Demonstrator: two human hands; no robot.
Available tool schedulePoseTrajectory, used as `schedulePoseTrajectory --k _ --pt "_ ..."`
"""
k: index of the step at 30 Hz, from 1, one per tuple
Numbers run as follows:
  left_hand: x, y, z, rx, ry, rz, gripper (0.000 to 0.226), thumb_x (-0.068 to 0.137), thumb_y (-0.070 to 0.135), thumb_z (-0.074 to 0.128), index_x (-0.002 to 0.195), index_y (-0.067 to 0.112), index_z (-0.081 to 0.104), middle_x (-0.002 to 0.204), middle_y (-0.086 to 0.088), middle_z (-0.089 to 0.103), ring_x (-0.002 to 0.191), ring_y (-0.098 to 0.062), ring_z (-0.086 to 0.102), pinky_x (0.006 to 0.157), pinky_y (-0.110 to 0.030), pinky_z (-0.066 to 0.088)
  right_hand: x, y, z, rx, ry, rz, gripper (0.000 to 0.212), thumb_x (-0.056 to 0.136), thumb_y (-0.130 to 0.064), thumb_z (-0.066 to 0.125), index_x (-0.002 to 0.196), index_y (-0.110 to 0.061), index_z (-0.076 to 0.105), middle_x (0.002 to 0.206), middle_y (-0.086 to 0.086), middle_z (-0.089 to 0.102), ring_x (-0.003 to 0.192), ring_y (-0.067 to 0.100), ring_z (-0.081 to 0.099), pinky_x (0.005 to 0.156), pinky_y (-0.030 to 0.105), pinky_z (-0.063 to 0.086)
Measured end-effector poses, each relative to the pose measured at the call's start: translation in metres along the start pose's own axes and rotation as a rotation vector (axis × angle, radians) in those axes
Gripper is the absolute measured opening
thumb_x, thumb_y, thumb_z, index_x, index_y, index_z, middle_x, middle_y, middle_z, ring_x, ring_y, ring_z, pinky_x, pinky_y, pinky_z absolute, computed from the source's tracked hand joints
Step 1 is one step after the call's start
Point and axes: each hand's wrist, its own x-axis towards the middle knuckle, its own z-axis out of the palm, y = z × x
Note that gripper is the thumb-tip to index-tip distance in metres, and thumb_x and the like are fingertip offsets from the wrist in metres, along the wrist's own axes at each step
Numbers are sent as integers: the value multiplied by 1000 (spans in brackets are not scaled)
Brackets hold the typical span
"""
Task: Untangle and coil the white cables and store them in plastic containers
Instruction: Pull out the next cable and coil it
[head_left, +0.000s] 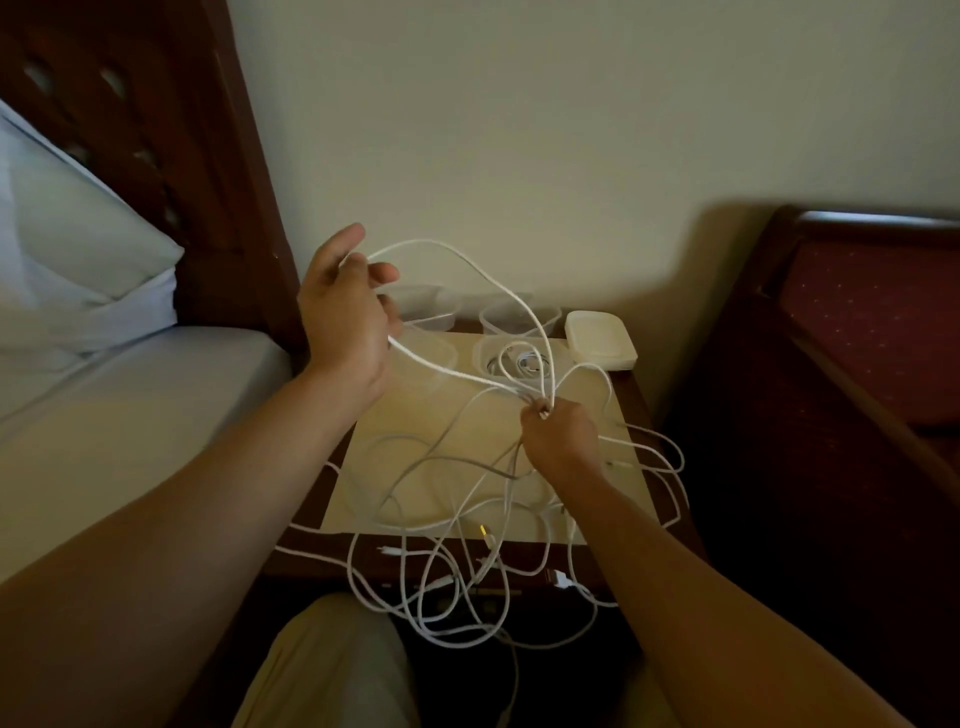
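White cables (467, 499) sprawl in a loose tangle over the cream top of a small nightstand (395, 426) and spill past its front edge toward six o'clock, hanging in loops above the person's lap. The right hand (558, 434), near the middle of the tabletop, is curled tight round a bunch of strands — several loops rise out of its fist toward twelve o'clock. The left hand (345, 312), raised at about ten o'clock from the right one, holds a single cable: the strand passes between thumb and fingers at the top, arcs over to the right fist, and a second length runs from under the palm down to the same fist.

Clear plastic containers (519, 317) stand along the far edge of the nightstand at twelve o'clock. One of them (511, 358) already has a small coiled cable inside; another lies just behind the left hand, partly hidden. A stack of cream lids (600, 340) sits at one o'clock, beside the containers. A bed with a pale sheet (130, 395) lies at nine o'clock, a dark wooden chair (857, 338) at three.
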Motion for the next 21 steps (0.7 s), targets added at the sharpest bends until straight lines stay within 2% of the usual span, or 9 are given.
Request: schedulePoseTrajectory --k 4,7,9,11,13,15,17,18,21 --pt "-15 -16 -2 87 -80 -19 17 104 14 55 104 19 70 78 1 68 50 -10 54 45 -25 43 0 -6 0 -18 77 -26 38 94 -41 63 115 -10 61 96 2 70 86 21 69 74 36 58" --pt "-27 -21 4 105 -130 -59 12 103 16 59 101 18 70 82 3 73 56 -10 63 50 -26 53 0 -10 -10 -109 32 45 62 84 -47 75 120 -2 54 97 4 69 88 21 69 61 27 52" --pt "-29 -19 8 82 -166 -89 9 102 15 60 101 16 69 84 3 73 57 -11 65 54 -27 56 -6 -15 -21 -103 32 6 71 84 -41 78 134 -1 45 101 5 69 90 20 69 65 25 52" --pt "-30 -15 12 42 -201 -119 8 102 17 60 102 13 67 92 -2 73 64 -15 68 60 -29 59 -17 -22 -32 22 36 -132 56 87 -23 74 134 -11 47 87 -5 67 74 8 64 60 19 49" --pt "-31 -12 16 -1 -217 -142 11 103 17 59 105 9 65 101 -7 71 70 -18 71 67 -32 61 -27 -26 -38 244 -166 -218 31 85 -5 67 115 -11 64 60 -14 56 51 4 51 52 20 43" --pt "-34 -9 21 -27 -220 -159 14 103 16 58 111 6 64 108 -10 70 70 -16 73 69 -33 61 -32 -24 -35 326 -394 -222 24 86 -2 70 109 -10 73 53 -8 54 49 9 52 56 25 47" --pt "-38 -10 22 -46 -257 -158 28 104 16 56 131 8 54 117 -13 68 77 -21 75 74 -35 62 -33 -24 -31 251 -381 -238 12 92 -15 72 101 -18 78 69 2 70 65 19 67 68 32 57" --pt "-40 -12 20 -42 -296 -130 42 105 17 56 144 15 42 123 -12 66 86 -25 76 79 -38 63 -32 -25 -30 257 -334 -234 10 95 -21 69 96 -19 79 74 3 73 67 14 69 66 33 57" --pt "-58 -38 4 256 -418 128 82 102 21 60 157 46 5 147 -4 51 110 -20 71 95 -36 58 -26 -41 -37 459 -260 -173 25 103 -24 59 94 -9 77 69 2 64 44 0 49 50 19 36"
